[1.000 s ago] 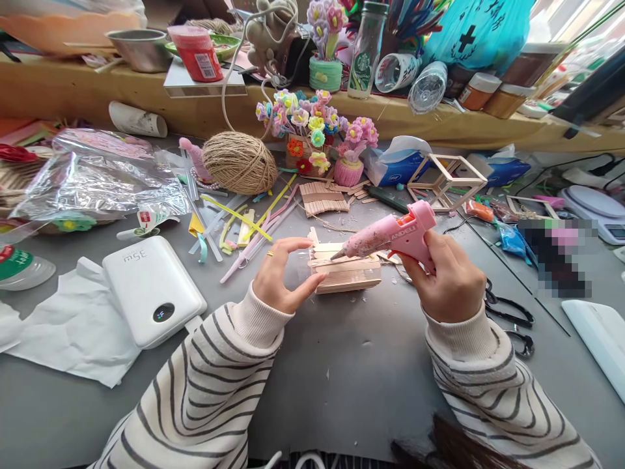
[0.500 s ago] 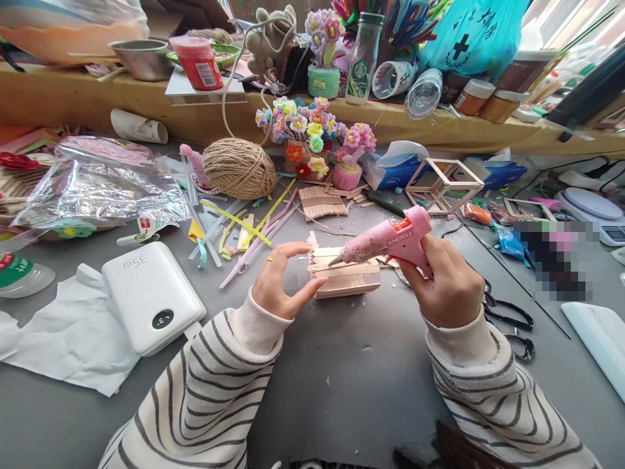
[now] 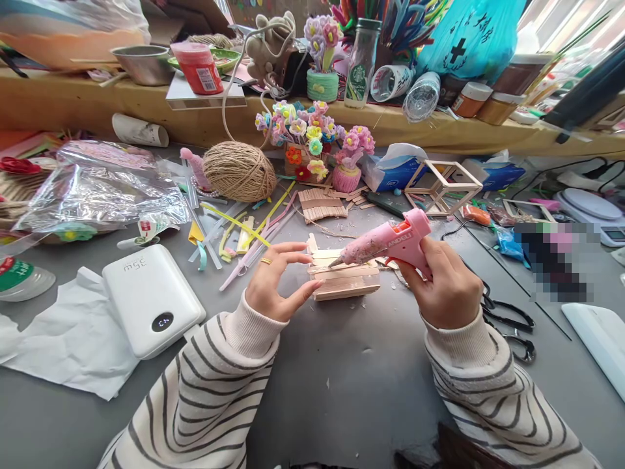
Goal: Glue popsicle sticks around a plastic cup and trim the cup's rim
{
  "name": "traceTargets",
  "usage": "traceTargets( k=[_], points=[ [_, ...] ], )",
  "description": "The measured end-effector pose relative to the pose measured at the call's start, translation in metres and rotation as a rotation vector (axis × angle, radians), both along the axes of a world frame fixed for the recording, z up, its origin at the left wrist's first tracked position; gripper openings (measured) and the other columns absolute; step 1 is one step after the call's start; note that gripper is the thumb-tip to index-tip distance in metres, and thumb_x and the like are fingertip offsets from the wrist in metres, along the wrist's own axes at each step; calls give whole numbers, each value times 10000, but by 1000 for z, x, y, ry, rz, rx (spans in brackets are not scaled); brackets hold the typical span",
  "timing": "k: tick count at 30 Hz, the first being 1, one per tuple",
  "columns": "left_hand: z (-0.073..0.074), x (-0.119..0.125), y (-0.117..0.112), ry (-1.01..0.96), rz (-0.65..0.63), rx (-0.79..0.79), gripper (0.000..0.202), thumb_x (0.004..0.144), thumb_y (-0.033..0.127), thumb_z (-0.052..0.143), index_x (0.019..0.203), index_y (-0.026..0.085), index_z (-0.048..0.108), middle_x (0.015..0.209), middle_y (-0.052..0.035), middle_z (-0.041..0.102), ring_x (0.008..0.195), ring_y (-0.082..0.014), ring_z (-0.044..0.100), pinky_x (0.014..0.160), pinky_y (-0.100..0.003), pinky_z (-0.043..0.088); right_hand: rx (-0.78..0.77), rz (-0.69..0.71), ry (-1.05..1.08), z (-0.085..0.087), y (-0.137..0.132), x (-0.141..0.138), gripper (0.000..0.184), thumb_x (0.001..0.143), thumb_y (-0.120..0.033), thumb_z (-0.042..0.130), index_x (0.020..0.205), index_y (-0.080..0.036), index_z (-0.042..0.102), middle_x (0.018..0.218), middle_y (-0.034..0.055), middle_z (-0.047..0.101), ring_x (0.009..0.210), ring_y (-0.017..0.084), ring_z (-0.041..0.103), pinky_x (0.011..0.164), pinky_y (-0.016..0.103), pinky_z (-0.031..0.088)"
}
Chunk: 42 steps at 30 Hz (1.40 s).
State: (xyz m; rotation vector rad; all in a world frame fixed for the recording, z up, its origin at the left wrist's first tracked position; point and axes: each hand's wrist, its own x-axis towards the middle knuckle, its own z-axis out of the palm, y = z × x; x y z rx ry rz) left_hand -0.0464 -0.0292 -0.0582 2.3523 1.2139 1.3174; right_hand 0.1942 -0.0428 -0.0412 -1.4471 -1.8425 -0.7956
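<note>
A clear plastic cylinder, perhaps a cup or bottle, lies on its side with wooden craft sticks [image 3: 346,288] along it. My left hand [image 3: 280,277] is curved around its left end, thumb at the near side and fingers at the far side. My right hand [image 3: 444,280] grips a pink hot glue gun [image 3: 390,241] by its handle. The gun points left, its nozzle tip at the upper sticks; whether it touches them I cannot tell.
Behind lie a stack of craft sticks [image 3: 322,205], a twine ball [image 3: 239,170] and a wooden stick frame [image 3: 444,187]. A white power bank [image 3: 153,299] is at left. Black-handled scissors [image 3: 510,316] lie right of my right hand.
My left hand has shifted slightly left, its thumb drawn back a little along the sticks. The glue gun stays nearly in place over the sticks.
</note>
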Motion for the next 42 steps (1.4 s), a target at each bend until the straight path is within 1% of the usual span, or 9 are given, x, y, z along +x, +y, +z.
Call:
traceTargets(
  k=[6,13,20,24,28,32,37,42],
  points=[
    [3,-5,-2,-24,47,3,229,693,252,652,879,179,538,1035,-105,597,963,-220,565,853,-397,449,19,37,-7,-1,0,1,302,788,-295,563,1042,-132,550,639,25,611,518,134,538,470,238,389],
    [3,-9,-2,6,52,-40,212,698,256,642,872,181,548,1039,-103,593,977,-222,562,870,-398,441,32,51,-14,-2,2,0,294,778,-283,575,1025,-126,547,635,24,612,507,129,531,460,236,389],
    [0,-10,-1,19,27,-23,196,698,264,641,853,176,558,1031,-102,597,962,-215,569,857,-378,447,25,63,8,-3,1,-3,302,803,-332,528,1018,-122,565,631,42,605,519,147,543,451,238,371],
    [-1,-10,-1,-2,27,-19,210,694,289,648,841,169,557,1022,-106,602,955,-218,568,852,-374,444,32,75,25,-2,1,-5,301,797,-336,541,1015,-129,566,606,20,586,499,131,525,468,234,380],
    [1,-9,-2,-7,27,-48,211,692,292,651,829,166,551,1021,-117,602,960,-220,564,858,-380,438,20,72,30,-1,1,-7,288,803,-344,534,995,-131,567,606,13,579,484,122,507,471,236,389],
    [2,-13,-3,36,15,-77,230,698,281,648,865,170,536,1054,-123,593,983,-221,559,871,-392,435,35,93,26,-2,0,-9,284,789,-323,557,987,-120,564,611,23,585,482,127,510,447,238,376],
    [0,-18,-4,38,-19,-73,256,702,244,649,909,161,525,1041,-126,595,976,-208,562,868,-367,443,4,114,52,-3,-1,-10,292,798,-298,541,1039,-133,549,624,35,591,495,150,523,456,253,372],
    [-2,-15,-5,-46,-7,-81,245,706,258,648,903,166,533,998,-105,604,947,-198,569,859,-358,444,-9,109,57,-2,-2,-14,299,794,-312,549,1024,-122,560,614,34,573,484,150,516,460,258,366]
  ],
)
